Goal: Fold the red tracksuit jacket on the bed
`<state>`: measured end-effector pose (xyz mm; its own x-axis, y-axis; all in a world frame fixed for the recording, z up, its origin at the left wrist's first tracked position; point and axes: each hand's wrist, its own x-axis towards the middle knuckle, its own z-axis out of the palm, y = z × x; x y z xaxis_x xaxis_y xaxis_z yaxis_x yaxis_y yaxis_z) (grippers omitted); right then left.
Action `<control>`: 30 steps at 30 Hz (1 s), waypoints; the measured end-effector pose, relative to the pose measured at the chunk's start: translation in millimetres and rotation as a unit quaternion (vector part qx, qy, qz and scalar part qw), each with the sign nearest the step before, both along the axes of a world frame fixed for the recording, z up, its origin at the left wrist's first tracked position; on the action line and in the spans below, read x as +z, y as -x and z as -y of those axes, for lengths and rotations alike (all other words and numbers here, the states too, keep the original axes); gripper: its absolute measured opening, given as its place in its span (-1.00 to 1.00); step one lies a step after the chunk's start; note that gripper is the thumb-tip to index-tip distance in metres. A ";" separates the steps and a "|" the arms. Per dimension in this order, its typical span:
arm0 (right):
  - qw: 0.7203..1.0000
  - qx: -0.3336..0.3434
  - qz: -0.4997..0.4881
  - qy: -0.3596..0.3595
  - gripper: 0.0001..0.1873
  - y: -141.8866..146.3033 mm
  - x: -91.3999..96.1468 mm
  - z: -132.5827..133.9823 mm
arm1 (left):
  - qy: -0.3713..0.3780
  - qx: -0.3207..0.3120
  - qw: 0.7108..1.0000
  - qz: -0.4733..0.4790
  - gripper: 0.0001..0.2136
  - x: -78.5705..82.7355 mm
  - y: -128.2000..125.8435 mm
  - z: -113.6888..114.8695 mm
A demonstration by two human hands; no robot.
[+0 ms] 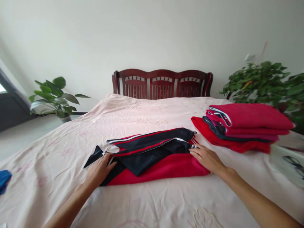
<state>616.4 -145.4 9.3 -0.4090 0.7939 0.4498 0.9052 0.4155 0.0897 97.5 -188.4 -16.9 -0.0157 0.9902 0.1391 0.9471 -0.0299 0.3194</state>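
Note:
A navy and red track jacket (161,169), with red and white stripes along its sleeves, lies partly folded across the bed in front of me. At its left end, my left hand (101,169) has its fingers closed on the dark striped fabric near a pale patch. My right hand (206,158) pinches the striped edge of a navy sleeve at the right end. That sleeve lies over the red body of the jacket, and the fingertips of both hands are partly hidden by cloth.
To the right stands a stack of folded red and navy clothes (251,122), beside a whitish item with a dark print (289,164). Blue cloth (4,181) shows at the left edge. A wooden headboard (162,84) and potted plants (55,96) are beyond the pale bedsheet (142,209).

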 end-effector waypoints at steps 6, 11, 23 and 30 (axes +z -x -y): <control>0.991 -0.024 -0.036 -0.125 -0.65 -11.6 59.5 -5.8 | -0.109 0.045 0.992 0.051 -0.84 8.4 5.4 2.4; 0.979 -0.076 -0.045 -0.183 -0.69 -26.3 66.2 31.0 | -0.126 0.042 0.990 0.036 -0.90 10.6 2.5 21.1; 0.972 -0.125 -0.189 -0.056 -0.50 -42.2 15.9 61.1 | -0.147 -0.083 0.979 -0.114 -0.40 21.9 -18.3 42.9; 0.961 -0.002 -0.226 -0.162 -0.58 54.8 152.8 22.7 | -0.189 -0.166 0.963 -0.099 -0.42 26.0 -94.3 8.7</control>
<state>561.6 -168.1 162.1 -0.1104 0.5841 0.8041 0.8834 0.4284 -0.1899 191.7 -197.1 9.0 0.3578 0.8139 0.4578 0.9064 -0.4207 0.0395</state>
